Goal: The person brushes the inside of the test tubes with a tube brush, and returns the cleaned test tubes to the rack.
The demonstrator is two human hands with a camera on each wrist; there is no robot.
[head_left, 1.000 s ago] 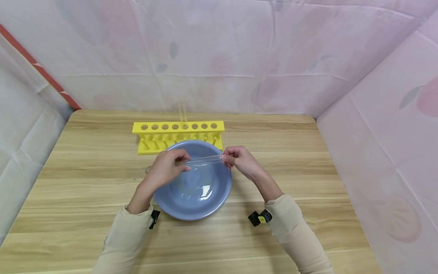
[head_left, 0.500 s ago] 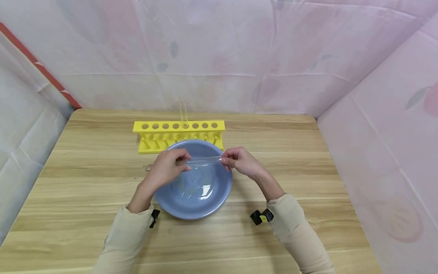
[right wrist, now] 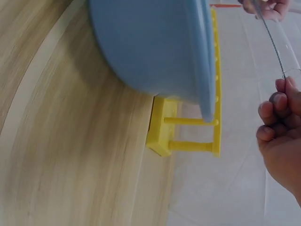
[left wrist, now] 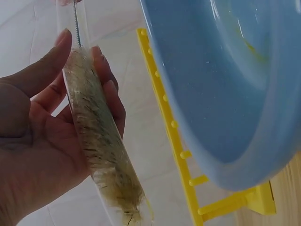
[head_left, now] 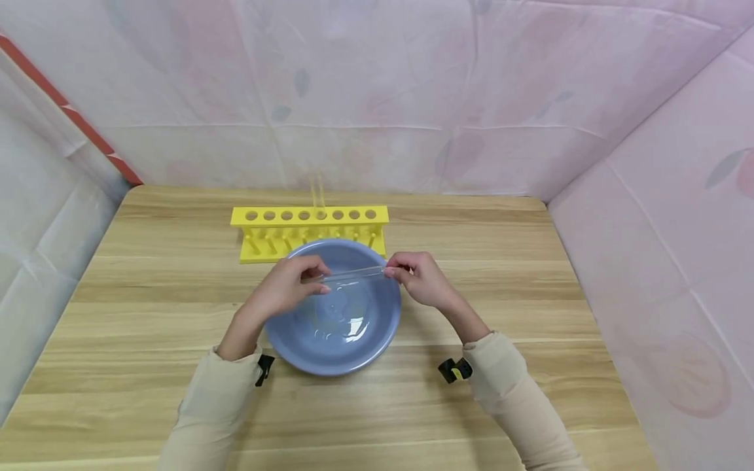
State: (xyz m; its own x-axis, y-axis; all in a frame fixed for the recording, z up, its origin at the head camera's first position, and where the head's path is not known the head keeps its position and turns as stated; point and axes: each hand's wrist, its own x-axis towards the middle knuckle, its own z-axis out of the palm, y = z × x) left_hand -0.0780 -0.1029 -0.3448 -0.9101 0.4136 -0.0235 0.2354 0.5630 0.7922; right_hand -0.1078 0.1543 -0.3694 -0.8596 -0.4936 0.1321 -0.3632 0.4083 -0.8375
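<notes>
Over the blue basin (head_left: pixel 330 366), my left hand (head_left: pixel 285 284) grips a clear glass test tube (head_left: pixel 356 274) lying nearly level. Inside the tube, the left wrist view shows the bristles of a test tube brush (left wrist: pixel 101 127). My left thumb and fingers wrap around the glass where the bristles begin. My right hand (head_left: pixel 419 278) is at the tube's mouth, its fingertips pinching the brush's thin twisted wire handle (right wrist: pixel 273 42). In the head view the tube's left part is hidden by my left hand. Shiny liquid shows in the basin.
A yellow test tube rack (head_left: pixel 309 216) stands right behind the basin, which overlaps its front. One upright clear tube (head_left: pixel 318 196) is in the rack. The wooden table (head_left: pixel 147 314) meets patterned cloth walls (head_left: pixel 365 78) at the back and sides.
My right hand has shifted slightly right with the wire handle. The tube's left end, visible past my left hand before, is now out of sight. Basin and rack stay put.
</notes>
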